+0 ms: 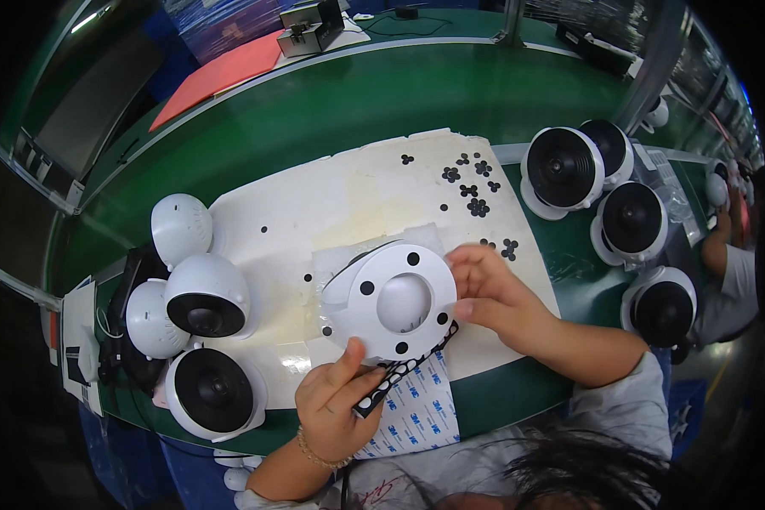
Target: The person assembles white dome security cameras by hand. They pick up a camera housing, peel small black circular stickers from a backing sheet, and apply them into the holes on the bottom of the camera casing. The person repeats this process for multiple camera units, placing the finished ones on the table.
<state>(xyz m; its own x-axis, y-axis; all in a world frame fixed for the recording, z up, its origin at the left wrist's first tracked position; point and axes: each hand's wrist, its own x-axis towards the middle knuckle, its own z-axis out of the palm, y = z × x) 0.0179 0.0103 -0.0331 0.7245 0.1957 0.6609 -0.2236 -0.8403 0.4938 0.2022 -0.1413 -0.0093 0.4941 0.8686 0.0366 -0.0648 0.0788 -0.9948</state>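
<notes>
- White unit (404, 303) is held mid-mat, base turned to cam; front face is hidden, only a sliver of dark edge being seen at upper L.
- Round recess is seen in base, w/ four black dots set around it; marks inside recess can't be made out.
- Strip (405, 371), black w/ white holes, is gripped in L hand (336, 404) below unit; strip's lower end is partly covered by fingers. Unit's lower edge is touched by a fingertip.
- R hand (497, 297) is placed at unit's R edge, fingers half curled, thumb near a dot; whether anything is pinched can't be told.
- Foam (425, 234) under unit is mostly covered by it.
- Backing sheet (416, 415), white w/ blue print, is overlapped by strip & L hand; lower end is met by shirt (472, 463).
- Shirt itself is partly covered by dark hair (569, 467) at bottom.
- Loose dots (478, 207) are scattered on pale mat (280, 195), mostly upper R; a few by R wrist are partly blocked.
- Green bench (314, 127) is flanked by more units: four at L (217, 391), overlapping each other, & four at R (633, 217).
- Co-worker's sleeve (735, 285) at far R is blurred, rest being cut off or dim.
- Metal box (310, 32) is cropped at top.
</notes>
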